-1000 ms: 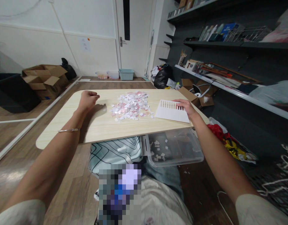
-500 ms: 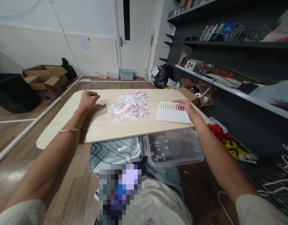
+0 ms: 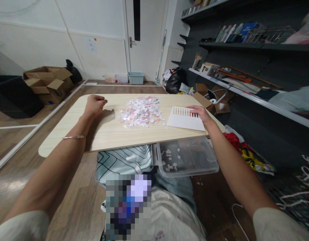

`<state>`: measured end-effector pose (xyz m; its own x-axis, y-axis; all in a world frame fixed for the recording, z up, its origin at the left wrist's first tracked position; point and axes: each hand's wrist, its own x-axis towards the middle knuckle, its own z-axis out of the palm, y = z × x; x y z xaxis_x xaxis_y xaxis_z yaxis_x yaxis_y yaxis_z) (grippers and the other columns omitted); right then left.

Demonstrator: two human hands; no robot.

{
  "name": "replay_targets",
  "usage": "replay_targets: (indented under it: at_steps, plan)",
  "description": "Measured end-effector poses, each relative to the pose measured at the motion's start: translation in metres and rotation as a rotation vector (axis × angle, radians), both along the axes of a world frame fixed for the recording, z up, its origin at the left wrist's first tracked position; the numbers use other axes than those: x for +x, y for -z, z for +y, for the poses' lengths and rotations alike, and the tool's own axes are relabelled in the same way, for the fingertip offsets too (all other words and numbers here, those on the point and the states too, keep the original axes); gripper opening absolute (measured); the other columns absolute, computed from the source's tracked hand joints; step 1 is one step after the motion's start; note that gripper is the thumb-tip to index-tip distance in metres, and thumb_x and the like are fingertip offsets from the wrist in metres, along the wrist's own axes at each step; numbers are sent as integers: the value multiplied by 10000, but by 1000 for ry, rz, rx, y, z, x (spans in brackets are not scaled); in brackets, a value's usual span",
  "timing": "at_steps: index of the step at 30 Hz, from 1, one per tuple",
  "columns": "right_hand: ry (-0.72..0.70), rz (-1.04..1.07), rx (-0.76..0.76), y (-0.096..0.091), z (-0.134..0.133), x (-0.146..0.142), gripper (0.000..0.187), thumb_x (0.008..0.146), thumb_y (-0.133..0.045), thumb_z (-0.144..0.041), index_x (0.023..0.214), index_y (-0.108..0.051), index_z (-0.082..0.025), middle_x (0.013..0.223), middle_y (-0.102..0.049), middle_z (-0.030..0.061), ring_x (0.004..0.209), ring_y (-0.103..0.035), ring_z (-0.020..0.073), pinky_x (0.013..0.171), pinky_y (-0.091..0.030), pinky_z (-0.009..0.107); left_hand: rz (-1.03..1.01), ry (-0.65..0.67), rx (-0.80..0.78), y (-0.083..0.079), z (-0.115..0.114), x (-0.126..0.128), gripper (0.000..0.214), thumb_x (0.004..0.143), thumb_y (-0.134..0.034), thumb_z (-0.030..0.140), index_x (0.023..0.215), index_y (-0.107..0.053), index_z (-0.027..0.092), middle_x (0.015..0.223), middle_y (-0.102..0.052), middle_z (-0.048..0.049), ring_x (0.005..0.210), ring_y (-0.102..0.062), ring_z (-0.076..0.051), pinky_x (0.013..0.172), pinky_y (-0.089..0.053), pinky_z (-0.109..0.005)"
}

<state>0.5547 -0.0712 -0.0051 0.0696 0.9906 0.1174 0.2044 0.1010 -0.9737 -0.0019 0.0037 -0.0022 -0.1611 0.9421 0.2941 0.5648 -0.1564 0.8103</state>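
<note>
A pixelated block [image 3: 129,204] covers whatever lies in the person's lap. The table [image 3: 69,134] hides the far part of the clear bin [image 3: 207,165] and most of the patterned cloth [image 3: 119,162]. The right hand [image 3: 200,113] covers one corner of the white slotted card [image 3: 182,119]. The paper scraps [image 3: 140,112] are too small to read. Both sleeves are cut off by the bottom edge.

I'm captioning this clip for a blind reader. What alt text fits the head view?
A person's right hand rests on a white slotted card on a pale wooden table, while the left hand, closed in a fist, rests left of a pile of small paper pieces. A clear plastic bin sits below the table's near edge.
</note>
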Motion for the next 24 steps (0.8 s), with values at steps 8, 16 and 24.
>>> replay_targets:
  at_steps: [8, 16, 24]
  plan:
    - [17, 16, 10, 2, 6, 5, 431, 533, -860, -323, 945, -896, -201, 755, -816, 59, 608, -657, 209, 574, -434, 315, 41, -30, 5, -8, -7, 6, 440, 801, -651, 161, 520, -330, 269, 519, -266, 49, 609, -242, -137, 632, -203, -362]
    - [61, 50, 23, 3, 7, 4, 337, 536, -855, -291, 864, -872, -217, 743, -803, 33, 606, -641, 191, 599, -468, 318, 10, -9, 40, -1, 2, 0, 382, 764, -655, 171, 567, -348, 285, 518, -264, 53, 621, -235, -143, 625, -194, -361]
    - [94, 43, 55, 6, 10, 6, 375, 567, -850, -292, 929, -894, -206, 805, -838, 48, 636, -680, 209, 606, -493, 327, 36, 10, 33, -4, -3, 4, 432, 799, -651, 151, 564, -313, 283, 525, -243, 57, 619, -218, -134, 626, -196, -365]
